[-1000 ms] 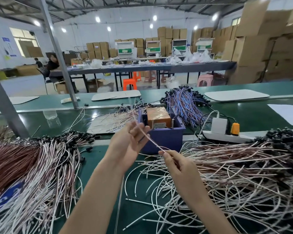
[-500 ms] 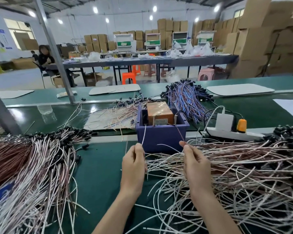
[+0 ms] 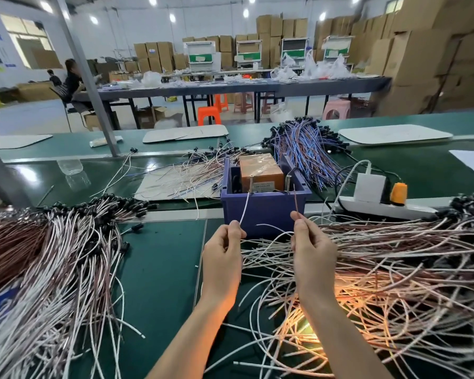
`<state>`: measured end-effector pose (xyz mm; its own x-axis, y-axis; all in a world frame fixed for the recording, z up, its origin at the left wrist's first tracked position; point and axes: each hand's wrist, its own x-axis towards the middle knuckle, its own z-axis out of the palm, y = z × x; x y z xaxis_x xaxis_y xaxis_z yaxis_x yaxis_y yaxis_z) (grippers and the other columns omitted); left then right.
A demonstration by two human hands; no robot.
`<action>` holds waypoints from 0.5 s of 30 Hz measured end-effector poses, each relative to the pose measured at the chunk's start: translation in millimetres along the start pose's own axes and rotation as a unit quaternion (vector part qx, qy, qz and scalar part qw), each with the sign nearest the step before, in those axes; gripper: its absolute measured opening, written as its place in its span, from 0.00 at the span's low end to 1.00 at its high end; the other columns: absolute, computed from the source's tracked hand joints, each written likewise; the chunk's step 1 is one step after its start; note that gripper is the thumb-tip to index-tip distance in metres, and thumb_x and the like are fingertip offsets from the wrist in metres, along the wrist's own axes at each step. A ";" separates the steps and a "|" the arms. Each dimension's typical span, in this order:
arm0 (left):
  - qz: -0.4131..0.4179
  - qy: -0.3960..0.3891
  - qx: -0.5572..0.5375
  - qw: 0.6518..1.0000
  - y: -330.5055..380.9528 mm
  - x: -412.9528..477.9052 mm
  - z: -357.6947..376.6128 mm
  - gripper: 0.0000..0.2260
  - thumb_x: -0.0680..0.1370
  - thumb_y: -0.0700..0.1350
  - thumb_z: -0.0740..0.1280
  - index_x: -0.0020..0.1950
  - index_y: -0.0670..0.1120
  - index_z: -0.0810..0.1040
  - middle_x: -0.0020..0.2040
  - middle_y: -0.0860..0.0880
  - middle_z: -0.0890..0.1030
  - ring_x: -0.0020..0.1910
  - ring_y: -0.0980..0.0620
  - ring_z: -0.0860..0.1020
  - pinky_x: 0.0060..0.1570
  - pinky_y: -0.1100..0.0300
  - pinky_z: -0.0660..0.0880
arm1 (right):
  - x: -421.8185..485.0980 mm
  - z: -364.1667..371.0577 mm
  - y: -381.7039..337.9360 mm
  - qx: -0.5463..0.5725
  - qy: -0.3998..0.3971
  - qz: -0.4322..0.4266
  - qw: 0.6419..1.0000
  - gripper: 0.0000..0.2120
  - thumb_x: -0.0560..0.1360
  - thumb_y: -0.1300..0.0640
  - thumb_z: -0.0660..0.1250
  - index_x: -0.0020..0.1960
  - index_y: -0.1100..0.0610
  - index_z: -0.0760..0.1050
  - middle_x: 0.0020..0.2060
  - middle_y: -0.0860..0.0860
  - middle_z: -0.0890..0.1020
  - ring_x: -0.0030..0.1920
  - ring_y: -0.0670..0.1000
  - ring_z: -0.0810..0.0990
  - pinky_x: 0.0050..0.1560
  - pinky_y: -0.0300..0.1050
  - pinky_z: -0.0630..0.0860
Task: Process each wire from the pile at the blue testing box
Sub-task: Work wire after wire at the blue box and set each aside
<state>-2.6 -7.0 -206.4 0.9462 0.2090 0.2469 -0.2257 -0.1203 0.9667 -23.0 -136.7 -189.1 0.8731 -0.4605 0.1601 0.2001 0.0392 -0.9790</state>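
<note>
- Hands raised side by side just in front of blue testing box (image 3: pixel 263 212), above green surface (image 3: pixel 162 269).
- Left hand (image 3: pixel 222 258): fingers (image 3: pixel 234 228) curled, pinched on white wire end (image 3: pixel 244 209), which rises to left part of box's front rim.
- Right hand (image 3: pixel 312 255): fingers (image 3: pixel 298 221) pinched on reddish-brown wire end (image 3: pixel 295 198), held nearly upright toward right part of same rim.
- Both tips close to metal posts (image 3: pixel 288 183) inside box; contact impossible to tell.
- Orange block (image 3: pixel 260 170) inside box, behind posts.
- Loose pile (image 3: pixel 394 269) of white and brown wires to right of box, spreading under right forearm.
- Second pile (image 3: pixel 52 255), with black end caps, to left of box and apart from it.
- Blue-purple bundle (image 3: pixel 307 151) just behind box.
- Power strip (image 3: pixel 381 209) near box's right side, carrying white adapter (image 3: pixel 368 187) and orange plug (image 3: pixel 398 192).
</note>
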 end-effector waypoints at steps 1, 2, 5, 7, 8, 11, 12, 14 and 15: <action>-0.002 -0.002 -0.003 1.000 -0.4 0.1 -0.1 0.16 0.84 0.54 0.60 0.43 0.48 0.79 0.27 0.51 0.66 0.28 0.49 0.63 0.32 0.50 0.63 | 0.0 0.2 -0.3 0.002 -0.003 0.000 1.000 0.10 0.84 0.53 0.60 0.61 0.47 0.77 0.23 0.42 0.70 0.24 0.41 0.63 0.23 0.33 0.60; -0.003 -0.002 -0.007 1.000 -0.5 0.2 -0.3 0.16 0.84 0.54 0.60 0.44 0.48 0.79 0.26 0.52 0.66 0.28 0.49 0.63 0.32 0.50 0.63 | -0.2 0.7 -0.7 0.003 -0.006 -0.001 1.000 0.10 0.84 0.53 0.60 0.61 0.47 0.77 0.23 0.42 0.70 0.24 0.41 0.63 0.23 0.33 0.60; -0.004 -0.001 -0.005 1.000 -0.7 0.5 0.2 0.15 0.84 0.53 0.60 0.44 0.47 0.79 0.26 0.53 0.66 0.28 0.50 0.64 0.32 0.50 0.63 | -0.9 1.4 -1.3 0.002 -0.011 -0.006 1.000 0.09 0.84 0.53 0.60 0.60 0.46 0.77 0.23 0.42 0.70 0.24 0.41 0.62 0.23 0.33 0.60; -0.006 0.000 -0.003 1.000 -0.9 0.4 0.4 0.15 0.84 0.53 0.60 0.44 0.47 0.79 0.25 0.54 0.67 0.28 0.51 0.64 0.33 0.50 0.63 | -1.2 1.2 -1.7 0.004 -0.012 -0.007 1.000 0.09 0.84 0.53 0.60 0.59 0.45 0.77 0.23 0.42 0.70 0.24 0.41 0.62 0.23 0.33 0.60; -0.007 -0.001 -0.002 1.000 -1.0 0.3 0.3 0.15 0.84 0.53 0.60 0.44 0.47 0.79 0.25 0.54 0.67 0.28 0.51 0.64 0.33 0.51 0.63 | -1.3 0.9 -1.9 0.005 -0.012 -0.006 1.000 0.09 0.84 0.53 0.60 0.58 0.45 0.77 0.23 0.42 0.70 0.24 0.41 0.62 0.23 0.33 0.60; -0.008 -0.002 -0.005 1.000 -1.2 0.5 0.2 0.15 0.84 0.53 0.60 0.44 0.47 0.79 0.25 0.54 0.67 0.28 0.49 0.64 0.32 0.51 0.63 | -0.8 0.2 -2.2 0.012 -0.014 -0.001 1.000 0.09 0.84 0.54 0.60 0.56 0.43 0.77 0.22 0.42 0.70 0.24 0.41 0.62 0.23 0.33 0.60; -0.008 -0.002 -0.006 1.000 -1.3 0.5 0.2 0.15 0.84 0.53 0.60 0.44 0.47 0.79 0.25 0.54 0.67 0.28 0.50 0.64 0.32 0.51 0.62 | -0.6 0.1 -2.4 0.014 -0.014 0.000 1.000 0.09 0.84 0.54 0.60 0.55 0.43 0.77 0.22 0.42 0.69 0.24 0.41 0.62 0.23 0.33 0.60; -0.009 -0.003 -0.009 1.000 -1.6 0.5 -0.1 0.15 0.84 0.53 0.60 0.44 0.47 0.79 0.25 0.55 0.67 0.28 0.51 0.64 0.31 0.51 0.62 | -0.4 0.0 -2.5 0.016 -0.013 0.002 1.000 0.09 0.84 0.54 0.60 0.55 0.43 0.78 0.22 0.42 0.69 0.24 0.41 0.62 0.23 0.33 0.59; -0.009 -0.004 -0.008 1.000 -1.7 0.6 -0.2 0.15 0.84 0.53 0.60 0.45 0.47 0.79 0.25 0.55 0.67 0.27 0.52 0.64 0.31 0.52 0.62 | -0.3 0.2 -2.5 0.017 -0.012 0.002 1.000 0.09 0.84 0.54 0.60 0.55 0.43 0.78 0.22 0.42 0.69 0.24 0.41 0.62 0.23 0.33 0.59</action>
<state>-1.6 -6.5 -207.9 0.9519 0.2037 0.2289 -0.2123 -0.1002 0.9720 -23.7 -136.4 -186.7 0.8848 -0.4381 0.1588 0.2102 0.0711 -0.9751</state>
